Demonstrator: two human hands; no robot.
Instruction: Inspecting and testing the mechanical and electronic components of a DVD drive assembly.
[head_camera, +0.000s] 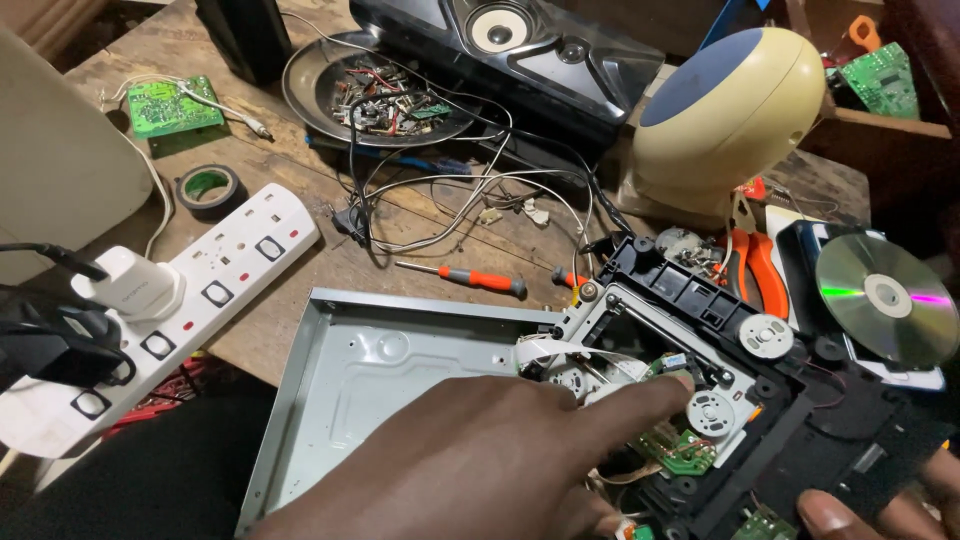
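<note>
— Where the grey metal chassis (380, 390) lies open on the desk (330, 200), what is touched by the left hand (490, 460)?

— The disc drive mechanism (700, 370) is touched. The left hand is stretched across the chassis from the lower left, its forefinger extended and the other fingers loosely curled; nothing is held in it. The fingertip is laid on the white frame beside the small white gear (711, 412).

— And the right hand (880, 510)?

— Only its fingertips are seen at the lower right edge, pressed against the black tray base of the mechanism. Whether anything is gripped cannot be told, as most of the hand is cut off.

— How is the mechanism placed relative to the hands?

— It is set just ahead of both hands, to the right of the chassis. Its long axis runs diagonally, from the upper left near the orange-handled screwdriver (470, 278) down to the lower right. The left hand is nearer its centre; the right is kept at its near corner.

— What is found around it?

— A shiny disc (885, 298) is seen just to the right, orange-handled pliers (755, 262) behind it, and a white power strip (190, 300) well apart on the left.
</note>
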